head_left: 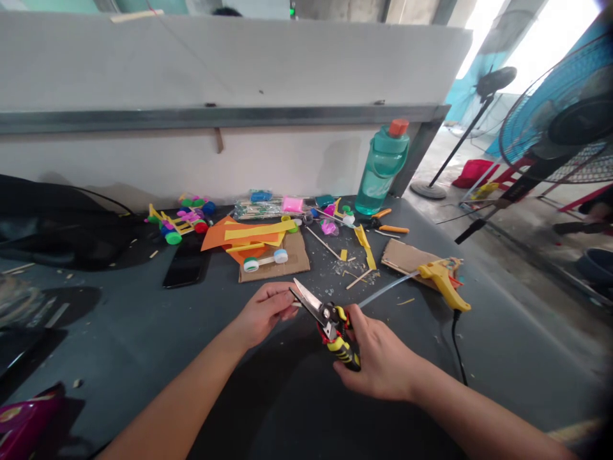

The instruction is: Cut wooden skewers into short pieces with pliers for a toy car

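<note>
My right hand (383, 358) is wrapped round the black-and-yellow handles of a pair of pruning shears (328, 313). Their blades are parted and point up and left, toward my left hand (265, 312). That hand is closed in a pinch on a short pale stick (297, 305), most of it hidden by the fingers, its end close to the blades. Beyond the hands, two bottle caps joined by a stick, a wheel axle (265, 259), lie on a piece of cardboard (297, 252) with orange and yellow paper strips (258, 231).
A yellow glue gun (443, 281) rests on cardboard at right, its cord trailing forward. Behind stand a green water bottle (383, 169), orange-handled pliers (393, 228) and a small toy car (179, 220). A phone (186, 263) lies left; a fan (565, 121) stands beyond the table's right edge.
</note>
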The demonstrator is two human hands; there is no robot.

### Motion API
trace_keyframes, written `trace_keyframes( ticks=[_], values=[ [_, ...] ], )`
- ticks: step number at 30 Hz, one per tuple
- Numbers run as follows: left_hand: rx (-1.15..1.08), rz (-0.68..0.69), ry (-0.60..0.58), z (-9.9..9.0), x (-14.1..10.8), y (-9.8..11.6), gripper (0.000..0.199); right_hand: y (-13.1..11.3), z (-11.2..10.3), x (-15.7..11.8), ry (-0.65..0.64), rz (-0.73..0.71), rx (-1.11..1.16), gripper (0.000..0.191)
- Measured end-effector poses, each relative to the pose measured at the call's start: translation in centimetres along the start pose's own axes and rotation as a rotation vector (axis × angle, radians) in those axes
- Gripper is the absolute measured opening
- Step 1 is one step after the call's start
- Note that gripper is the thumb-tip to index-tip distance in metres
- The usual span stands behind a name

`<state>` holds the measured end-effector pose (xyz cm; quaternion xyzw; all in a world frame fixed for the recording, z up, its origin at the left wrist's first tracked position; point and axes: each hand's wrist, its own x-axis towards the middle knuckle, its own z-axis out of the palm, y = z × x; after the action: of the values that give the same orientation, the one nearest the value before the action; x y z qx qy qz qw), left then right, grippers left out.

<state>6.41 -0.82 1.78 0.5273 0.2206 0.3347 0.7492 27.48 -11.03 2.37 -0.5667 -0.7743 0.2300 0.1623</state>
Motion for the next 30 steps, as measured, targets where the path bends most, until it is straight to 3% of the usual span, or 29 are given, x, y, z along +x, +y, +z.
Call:
trace_keyframes(
  ticks=[11,17,25,30],
  values=[
    [0.230,0.147,-0.182,-0.51,0.27,0.64,0.034,0.01,0.16,-0.20,-0.075,-0.042,0.039,0.045],
    [0.264,0.193,-0.165,-0.38,0.21,0.65,0.038,-0.10,-0.10,-0.32,-0.096,-0.011,0.008,0.037],
    [0.154,0.120,-0.112,0.30,0.06,0.51,0.038,-0.19,0.07,-0.25,-0.030,-0.005,0.002,0.030],
    [0.140,0.077,-0.080,0.33,-0.04,0.66,0.036,0.09,0.00,-0.09,-0.006,0.043,0.123,0.031]
  ],
)
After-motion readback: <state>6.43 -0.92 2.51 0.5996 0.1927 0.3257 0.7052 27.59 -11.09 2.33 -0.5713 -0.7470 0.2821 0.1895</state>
